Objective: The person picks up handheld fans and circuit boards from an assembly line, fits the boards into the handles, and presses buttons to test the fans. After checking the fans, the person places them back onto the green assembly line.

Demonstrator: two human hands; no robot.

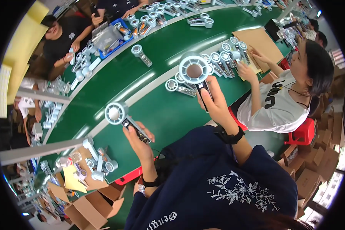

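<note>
My left hand (138, 138) grips the dark handle of a small handheld fan (118, 115) with a round grey-white head, held over the green belt. In my right hand (214, 102) is a second handheld fan (194, 71), raised higher, its round head facing the camera. Both fans are lifted above the green conveyor belt (161, 111). A black band sits on my right wrist, a watch on my left.
More fans lie in rows on the belt (222, 57) and in a group at the lower left (99, 165). A person in a white shirt (280, 99) works at the right; another in black (63, 42) sits across. Open cardboard boxes (90, 207) stand below.
</note>
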